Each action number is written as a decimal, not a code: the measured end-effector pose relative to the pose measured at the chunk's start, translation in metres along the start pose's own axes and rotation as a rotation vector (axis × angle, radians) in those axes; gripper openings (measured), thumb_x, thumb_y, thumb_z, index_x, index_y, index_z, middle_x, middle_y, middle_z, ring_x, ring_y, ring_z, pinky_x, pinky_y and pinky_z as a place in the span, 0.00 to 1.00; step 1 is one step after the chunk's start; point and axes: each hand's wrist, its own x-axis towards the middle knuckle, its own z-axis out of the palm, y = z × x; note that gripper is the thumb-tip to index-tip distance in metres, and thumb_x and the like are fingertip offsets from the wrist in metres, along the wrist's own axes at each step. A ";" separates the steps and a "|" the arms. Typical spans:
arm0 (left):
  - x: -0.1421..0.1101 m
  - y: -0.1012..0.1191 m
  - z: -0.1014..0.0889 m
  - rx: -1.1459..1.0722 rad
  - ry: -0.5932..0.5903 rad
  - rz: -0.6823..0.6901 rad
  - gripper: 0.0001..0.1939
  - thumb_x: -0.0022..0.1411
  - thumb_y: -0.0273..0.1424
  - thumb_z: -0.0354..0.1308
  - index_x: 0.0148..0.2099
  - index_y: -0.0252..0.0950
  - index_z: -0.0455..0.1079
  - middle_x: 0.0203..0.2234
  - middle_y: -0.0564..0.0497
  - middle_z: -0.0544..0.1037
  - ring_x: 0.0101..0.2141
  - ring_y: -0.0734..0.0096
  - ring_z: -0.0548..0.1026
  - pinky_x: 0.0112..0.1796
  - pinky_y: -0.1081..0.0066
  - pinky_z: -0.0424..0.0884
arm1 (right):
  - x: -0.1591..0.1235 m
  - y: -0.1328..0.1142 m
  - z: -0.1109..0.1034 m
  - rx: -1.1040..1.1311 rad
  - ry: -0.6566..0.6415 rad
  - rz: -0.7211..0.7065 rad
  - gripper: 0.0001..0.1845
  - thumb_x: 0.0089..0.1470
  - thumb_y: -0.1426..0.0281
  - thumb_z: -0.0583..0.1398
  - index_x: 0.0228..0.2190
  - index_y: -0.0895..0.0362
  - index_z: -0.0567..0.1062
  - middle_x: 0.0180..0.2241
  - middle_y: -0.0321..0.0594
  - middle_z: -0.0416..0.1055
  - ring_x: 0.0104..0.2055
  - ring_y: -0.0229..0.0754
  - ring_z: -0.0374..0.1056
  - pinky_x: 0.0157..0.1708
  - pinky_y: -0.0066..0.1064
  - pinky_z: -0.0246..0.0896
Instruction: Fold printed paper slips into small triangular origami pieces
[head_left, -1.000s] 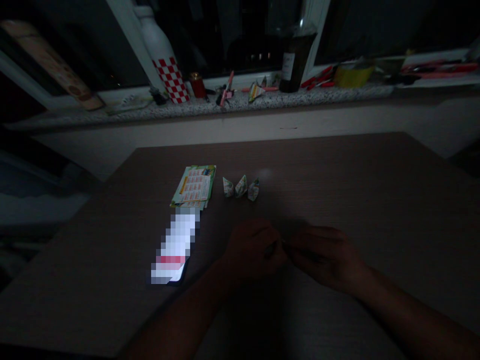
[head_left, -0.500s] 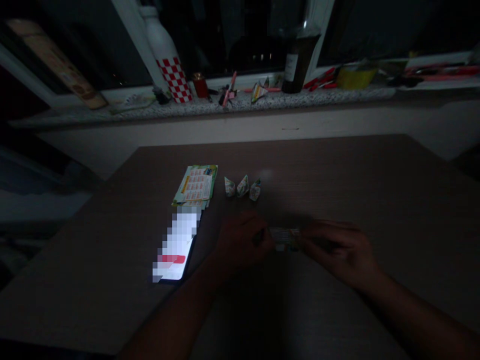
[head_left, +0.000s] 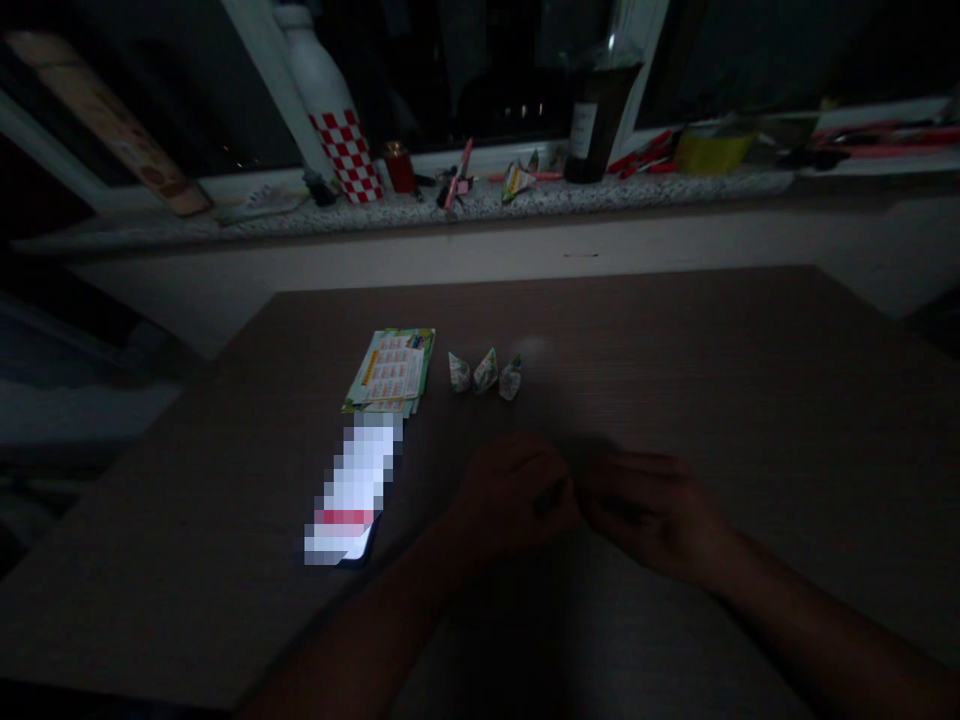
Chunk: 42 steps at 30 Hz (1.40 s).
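Low over the table [head_left: 712, 380], my left hand [head_left: 514, 495] and my right hand [head_left: 656, 510] meet at the fingertips. Both are closed in a pinch on a small piece of folded printed paper, which their fingers almost wholly cover now. Just beyond them stand 3 small pointed folded-paper pieces in a row: the left one [head_left: 459, 375], the middle one [head_left: 486, 373] and the right one [head_left: 511, 380]. To their left lies a stack of printed paper sheets [head_left: 390, 368]. Dim light hides details of the fingers.
A lit phone [head_left: 352, 490] lies left of my left hand, below the sheets. Along the granite windowsill [head_left: 420, 215] stand a red-and-white checkered bottle [head_left: 345, 145], a small red jar [head_left: 399, 168], a dark labelled bottle [head_left: 589, 130] and a yellow item [head_left: 712, 152].
Half a second ago my hands were apart with the printed folded paper strip stretched between them. They have come together again, covering it. The standing paper pieces, sheets and phone stay put.
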 end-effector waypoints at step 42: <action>-0.005 0.001 -0.003 -0.240 0.019 -0.166 0.04 0.55 0.27 0.56 0.36 0.35 0.67 0.30 0.48 0.75 0.34 0.69 0.73 0.36 0.69 0.69 | 0.000 0.006 -0.006 0.031 0.173 -0.063 0.07 0.49 0.78 0.62 0.32 0.57 0.76 0.28 0.40 0.75 0.29 0.40 0.72 0.28 0.30 0.67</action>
